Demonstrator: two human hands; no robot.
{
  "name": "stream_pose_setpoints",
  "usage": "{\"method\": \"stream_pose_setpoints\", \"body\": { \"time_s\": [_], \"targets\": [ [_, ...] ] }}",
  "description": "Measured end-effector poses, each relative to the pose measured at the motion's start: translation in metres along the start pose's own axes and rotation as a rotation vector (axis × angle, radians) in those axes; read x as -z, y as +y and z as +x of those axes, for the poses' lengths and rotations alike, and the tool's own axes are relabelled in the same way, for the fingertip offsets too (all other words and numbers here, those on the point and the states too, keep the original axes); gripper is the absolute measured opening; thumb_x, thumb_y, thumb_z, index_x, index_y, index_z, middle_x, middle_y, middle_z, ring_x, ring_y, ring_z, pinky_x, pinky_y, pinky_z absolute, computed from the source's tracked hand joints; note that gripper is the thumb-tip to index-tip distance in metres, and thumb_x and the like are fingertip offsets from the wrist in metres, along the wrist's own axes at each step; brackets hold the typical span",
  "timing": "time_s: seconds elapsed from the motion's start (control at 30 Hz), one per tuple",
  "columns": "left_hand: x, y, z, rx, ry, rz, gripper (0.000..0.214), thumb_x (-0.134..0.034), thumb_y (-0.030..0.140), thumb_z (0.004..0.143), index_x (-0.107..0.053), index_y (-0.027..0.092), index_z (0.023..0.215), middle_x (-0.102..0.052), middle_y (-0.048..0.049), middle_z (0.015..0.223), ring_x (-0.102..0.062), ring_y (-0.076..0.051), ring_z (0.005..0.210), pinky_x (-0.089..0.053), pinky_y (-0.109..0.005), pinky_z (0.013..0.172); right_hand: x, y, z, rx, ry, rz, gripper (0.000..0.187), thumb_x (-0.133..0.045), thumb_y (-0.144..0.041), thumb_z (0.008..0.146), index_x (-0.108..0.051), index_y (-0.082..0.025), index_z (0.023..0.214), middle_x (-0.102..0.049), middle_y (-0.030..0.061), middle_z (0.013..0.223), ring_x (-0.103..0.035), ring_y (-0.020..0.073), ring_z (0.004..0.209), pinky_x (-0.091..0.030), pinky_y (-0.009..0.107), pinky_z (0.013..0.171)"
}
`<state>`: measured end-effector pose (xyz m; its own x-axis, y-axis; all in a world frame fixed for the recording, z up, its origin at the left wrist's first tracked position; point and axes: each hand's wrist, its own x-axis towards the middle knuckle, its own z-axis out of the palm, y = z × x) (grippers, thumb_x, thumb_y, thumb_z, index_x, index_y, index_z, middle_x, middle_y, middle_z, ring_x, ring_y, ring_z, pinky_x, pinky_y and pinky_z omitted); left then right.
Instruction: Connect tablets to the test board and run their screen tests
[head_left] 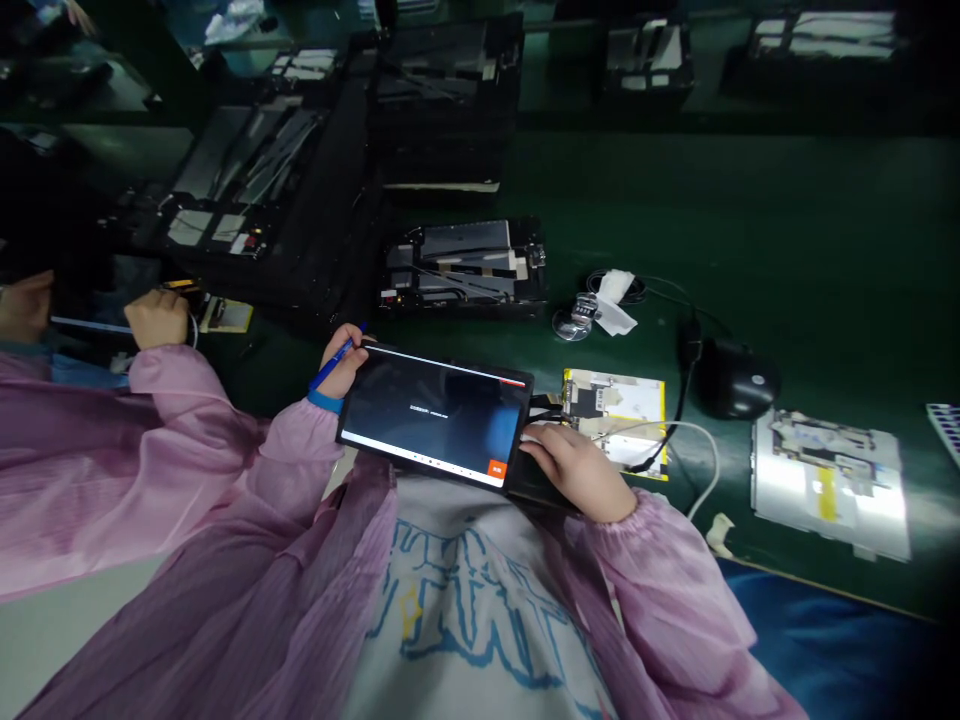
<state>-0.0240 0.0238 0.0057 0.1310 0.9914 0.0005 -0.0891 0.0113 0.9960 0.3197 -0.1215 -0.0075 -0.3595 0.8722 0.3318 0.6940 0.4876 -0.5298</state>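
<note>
The left fingers (346, 352) are clamped on a blue pen (334, 364) just beside the tablet's (431, 415) upper left corner, and the right fingers (544, 440) lie together over its right edge, holding it above the table (750, 200). A blue wristband (325, 401) circles the left wrist, while a yellow-and-white pack (615, 425), white cable (709, 460), mouse (735, 380), suction cup (570, 325) and silver panel (829, 485) lie to the right. An opened tablet housing (461, 268) sits beyond, and a co-worker's hand (156, 318) in a pink sleeve works at the far left.
</note>
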Motion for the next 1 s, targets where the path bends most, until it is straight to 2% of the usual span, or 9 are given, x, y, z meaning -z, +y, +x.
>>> {"method": "stream_pose_setpoints", "body": {
  "time_s": [0.13,0.4,0.6,0.73,0.83,0.97,1.0],
  "targets": [
    [-0.002,0.001,0.0,-0.031,0.0,0.027,0.052,-0.081,0.048,0.056,-0.042,0.02,0.075,-0.061,0.0019,0.071,-0.056,-0.011,0.058,-0.04,-0.022,0.054,0.001,0.001,0.0,0.021,-0.012,-0.034,0.02,-0.043,-0.029,0.096,-0.06,-0.019,0.098,-0.071,0.0081,0.087,-0.067,0.0195,0.076,-0.055,0.033,0.069],
    [0.0,0.0,0.002,-0.001,-0.023,-0.033,0.051,-0.084,0.043,0.055,-0.043,0.02,0.076,-0.061,0.0028,0.07,-0.054,-0.009,0.055,-0.04,-0.02,0.051,0.005,-0.002,0.003,0.085,-0.03,-0.092,0.024,-0.042,-0.028,0.096,-0.063,-0.016,0.097,-0.069,0.0076,0.077,-0.065,0.0185,0.066,-0.052,0.03,0.06],
    [0.0,-0.001,0.003,-0.013,-0.039,-0.065,0.049,-0.083,0.041,0.057,-0.043,0.02,0.077,-0.06,0.0028,0.069,-0.054,-0.009,0.053,-0.041,-0.02,0.049,0.005,0.001,0.001,0.048,-0.04,-0.059,0.028,-0.041,-0.031,0.097,-0.065,-0.017,0.098,-0.07,0.0078,0.077,-0.066,0.0175,0.066,-0.052,0.029,0.061],
    [0.001,0.0,0.005,-0.003,-0.045,-0.056,0.051,-0.084,0.041,0.055,-0.043,0.02,0.076,-0.06,0.0023,0.069,-0.056,-0.01,0.055,-0.042,-0.021,0.05,0.011,0.006,-0.002,-0.001,0.027,-0.015,0.033,-0.05,-0.043,0.092,-0.065,-0.018,0.107,-0.069,0.0073,0.074,-0.065,0.0184,0.063,-0.053,0.03,0.06],
    [0.001,0.0,0.005,-0.015,-0.043,-0.047,0.05,-0.084,0.041,0.055,-0.043,0.019,0.076,-0.061,0.002,0.069,-0.057,-0.011,0.057,-0.043,-0.021,0.052,0.029,-0.001,-0.001,-0.013,0.122,0.004,0.03,-0.056,-0.038,0.09,-0.063,-0.019,0.112,-0.07,0.0065,0.076,-0.066,0.018,0.064,-0.053,0.029,0.06],
    [0.001,0.0,0.005,-0.043,-0.045,-0.026,0.048,-0.082,0.042,0.058,-0.044,0.019,0.077,-0.063,0.0005,0.072,-0.059,-0.012,0.06,-0.044,-0.022,0.054,0.077,-0.02,-0.002,0.006,0.352,-0.035,0.019,-0.062,-0.018,0.085,-0.065,-0.022,0.103,-0.071,0.0037,0.076,-0.067,0.0172,0.066,-0.051,0.028,0.062],
    [0.001,0.0,0.005,-0.046,-0.045,-0.019,0.048,-0.082,0.043,0.059,-0.044,0.019,0.077,-0.063,0.0004,0.073,-0.059,-0.012,0.06,-0.044,-0.022,0.054,0.089,-0.022,-0.004,-0.022,0.373,-0.066,0.018,-0.062,-0.016,0.083,-0.066,-0.023,0.1,-0.071,0.003,0.073,-0.066,0.0168,0.064,-0.05,0.027,0.06]
  ]
}}
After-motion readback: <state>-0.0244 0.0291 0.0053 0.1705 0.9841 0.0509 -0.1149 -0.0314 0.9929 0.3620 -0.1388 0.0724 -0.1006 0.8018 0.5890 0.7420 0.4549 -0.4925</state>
